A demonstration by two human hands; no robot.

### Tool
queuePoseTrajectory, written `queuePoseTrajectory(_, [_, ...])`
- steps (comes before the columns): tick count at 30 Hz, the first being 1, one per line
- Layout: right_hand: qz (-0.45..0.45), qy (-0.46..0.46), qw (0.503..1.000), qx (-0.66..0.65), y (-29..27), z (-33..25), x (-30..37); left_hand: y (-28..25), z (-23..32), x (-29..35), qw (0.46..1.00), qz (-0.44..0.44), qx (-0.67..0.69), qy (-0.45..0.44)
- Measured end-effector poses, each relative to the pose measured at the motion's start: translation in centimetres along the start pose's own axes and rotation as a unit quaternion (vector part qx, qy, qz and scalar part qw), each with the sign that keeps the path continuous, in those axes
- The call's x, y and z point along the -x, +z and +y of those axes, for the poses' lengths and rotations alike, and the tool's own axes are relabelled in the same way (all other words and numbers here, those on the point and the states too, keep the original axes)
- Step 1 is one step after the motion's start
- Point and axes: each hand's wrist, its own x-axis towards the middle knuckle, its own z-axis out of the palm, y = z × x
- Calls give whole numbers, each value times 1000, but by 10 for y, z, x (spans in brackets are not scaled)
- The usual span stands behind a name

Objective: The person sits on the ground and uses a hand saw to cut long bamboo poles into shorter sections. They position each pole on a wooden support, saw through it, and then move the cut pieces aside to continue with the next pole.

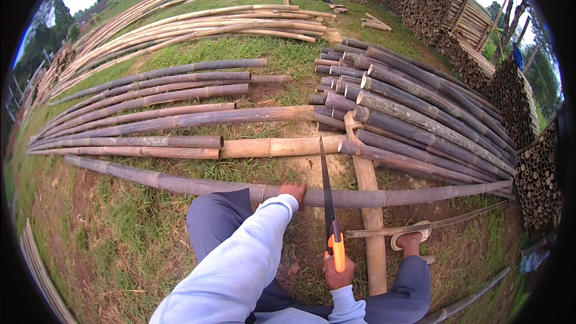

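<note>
A long dark bamboo pole lies crosswise in front of me, resting over a pale bamboo support pole on its right side. My left hand is closed on top of this pole, fingers partly hidden behind it. Just right of it, the dark blade of a handsaw crosses the pole, its tip pointing away from me. Around the saw's orange handle my right hand is closed. Whether the teeth have cut into the bamboo cannot be made out.
Cut dark bamboo poles are piled at right; more poles lie at left beside a pale crosspiece. A thin bamboo strip passes near my sandalled foot. Stacked bamboo stands far right; pale poles lie beyond on grass.
</note>
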Motion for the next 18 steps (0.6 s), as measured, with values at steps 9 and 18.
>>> queuePoseTrajectory(9, [18,-25,999,19,1,-1,0,3,-1,-2,1000,4,6,-3])
queuePoseTrajectory(18, [33,-66,997,-15,4,-1,-2,-8,3,4,1000,-4,-3,-7])
